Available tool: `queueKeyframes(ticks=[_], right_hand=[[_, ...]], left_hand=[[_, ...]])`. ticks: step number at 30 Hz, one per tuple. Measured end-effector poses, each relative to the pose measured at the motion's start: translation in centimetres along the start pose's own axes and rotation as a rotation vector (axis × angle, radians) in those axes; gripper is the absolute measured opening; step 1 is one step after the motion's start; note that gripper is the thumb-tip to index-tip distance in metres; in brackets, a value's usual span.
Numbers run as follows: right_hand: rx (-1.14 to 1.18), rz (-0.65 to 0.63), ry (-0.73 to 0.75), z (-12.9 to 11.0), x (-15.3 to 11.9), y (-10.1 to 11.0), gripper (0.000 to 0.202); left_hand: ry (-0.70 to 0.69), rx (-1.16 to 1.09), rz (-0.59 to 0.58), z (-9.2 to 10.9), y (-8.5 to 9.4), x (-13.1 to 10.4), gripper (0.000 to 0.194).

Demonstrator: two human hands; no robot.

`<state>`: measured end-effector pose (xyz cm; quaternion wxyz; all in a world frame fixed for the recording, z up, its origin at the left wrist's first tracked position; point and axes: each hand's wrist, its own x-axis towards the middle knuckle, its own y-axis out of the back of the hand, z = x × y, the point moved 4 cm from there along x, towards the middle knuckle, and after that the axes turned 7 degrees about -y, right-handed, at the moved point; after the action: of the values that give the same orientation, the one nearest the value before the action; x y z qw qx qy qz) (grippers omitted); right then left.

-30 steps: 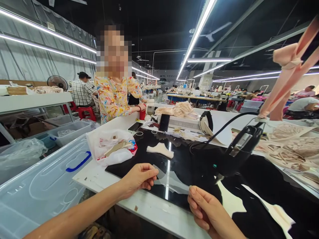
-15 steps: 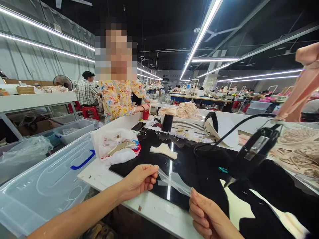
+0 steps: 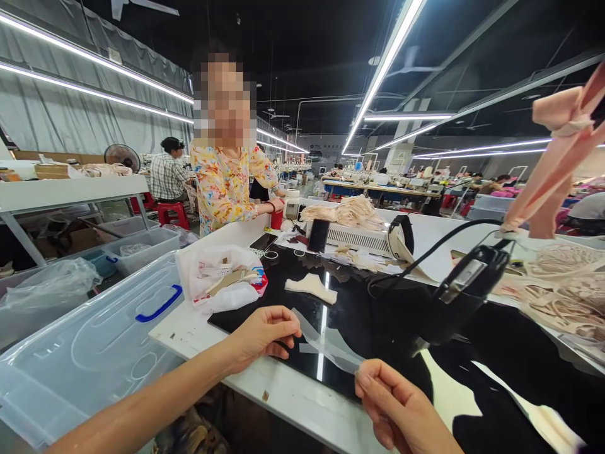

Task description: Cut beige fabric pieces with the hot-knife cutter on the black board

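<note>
My left hand (image 3: 270, 331) pinches one end of a thin, see-through strip (image 3: 331, 349). At its other end, my right hand (image 3: 390, 397) also grips it between thumb and finger. The strip spans the gap between both hands above a glossy black board (image 3: 350, 296). Beyond it lies a cream fabric piece (image 3: 311, 287), curved and flat on the board. To the right of my hands a black handheld tool (image 3: 475, 277) hangs from a pink fabric tie (image 3: 558, 151).
A white plastic bag (image 3: 222, 284) with scraps stands left on the table. Clear bins with blue handles (image 3: 159, 304) are at the left. Beige fabric (image 3: 350, 210) is piled at the back. A person in a floral top (image 3: 231, 183) leans at the far side.
My hands keep hold of the strip and have shifted slightly; the right hand has turned a little. The hanging black tool and its pink tie have swung left and up.
</note>
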<state>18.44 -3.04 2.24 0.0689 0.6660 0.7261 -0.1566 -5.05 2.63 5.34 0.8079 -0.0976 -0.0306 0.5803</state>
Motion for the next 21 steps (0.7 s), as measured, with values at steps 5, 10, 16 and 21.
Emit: queueKeyframes(ticks=[5,10,16,21], right_hand=[[-0.106,0.147,0.106,-1.1,-0.7,0.0,0.062],[-0.182,0.252,0.208,-1.3,-0.7,-0.1,0.047],[-0.173,0.341,0.279,-1.0,-0.5,0.2,0.041],[-0.218,0.384,0.289,-1.0,-0.8,0.4,0.041]], left_hand=[[-0.053,0.066,-0.002,0.0,-0.4,0.1,0.041],[-0.075,0.112,0.028,-0.5,-0.6,0.2,0.030],[-0.116,0.103,0.092,-0.7,-0.8,0.2,0.027],[-0.133,0.073,0.129,-0.7,-1.0,0.4,0.029]])
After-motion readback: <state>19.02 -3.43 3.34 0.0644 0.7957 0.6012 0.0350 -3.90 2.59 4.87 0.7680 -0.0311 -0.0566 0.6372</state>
